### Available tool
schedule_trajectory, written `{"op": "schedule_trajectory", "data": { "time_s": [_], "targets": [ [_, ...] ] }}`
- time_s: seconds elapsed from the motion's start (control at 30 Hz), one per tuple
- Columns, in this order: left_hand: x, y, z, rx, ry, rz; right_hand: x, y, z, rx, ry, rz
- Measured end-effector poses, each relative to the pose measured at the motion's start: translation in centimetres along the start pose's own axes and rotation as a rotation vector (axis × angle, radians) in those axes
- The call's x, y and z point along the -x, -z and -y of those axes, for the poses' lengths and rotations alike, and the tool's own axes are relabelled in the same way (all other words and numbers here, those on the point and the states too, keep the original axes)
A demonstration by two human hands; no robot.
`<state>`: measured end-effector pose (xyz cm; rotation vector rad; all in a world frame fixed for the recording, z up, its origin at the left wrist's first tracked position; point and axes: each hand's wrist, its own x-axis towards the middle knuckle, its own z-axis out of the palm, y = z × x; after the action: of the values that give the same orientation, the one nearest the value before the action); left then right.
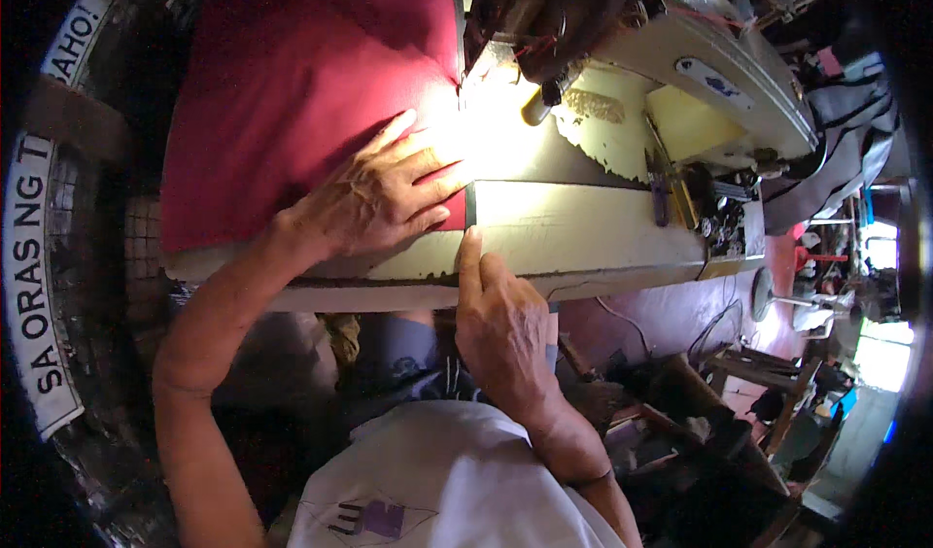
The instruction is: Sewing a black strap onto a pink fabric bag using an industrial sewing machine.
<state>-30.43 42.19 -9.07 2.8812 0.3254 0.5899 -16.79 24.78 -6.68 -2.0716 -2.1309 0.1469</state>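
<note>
A red cloth (321,91) lies on the pale sewing-machine table, with a narrow black edging strip (471,203) along its right side. My left hand (384,188) rests flat on the cloth, fingers spread toward that edge. At the table's front, my right hand (501,315) has its index finger at the near end of the strip and its other fingers curled; the thumb is hidden. Beyond both hands stands the sewing machine (743,86). Bright lamp glare washes out the spot where the strip runs up to its needle area.
Scissors (659,184) and small tools lie on the table (593,222) at the right, beside a metal bobbin-winder-like mechanism (724,208). Dark folded material (841,150) hangs past the machine. Wooden pieces and clutter (700,422) fill the floor at lower right. Signs line the left wall.
</note>
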Motion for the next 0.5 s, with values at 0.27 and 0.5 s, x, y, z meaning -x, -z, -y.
{"op": "schedule_trajectory", "data": {
  "time_s": [0.27, 0.5],
  "targets": [
    [0.1, 0.3, 0.5, 0.086, 0.010, 0.086, -0.6, -0.1, -0.4, -0.029, 0.022, -0.017],
    [-0.5, 0.5, 1.8, 0.092, 0.004, 0.045, -2.1, -0.1, -0.7, -0.002, 0.039, -0.001]
  ]
}}
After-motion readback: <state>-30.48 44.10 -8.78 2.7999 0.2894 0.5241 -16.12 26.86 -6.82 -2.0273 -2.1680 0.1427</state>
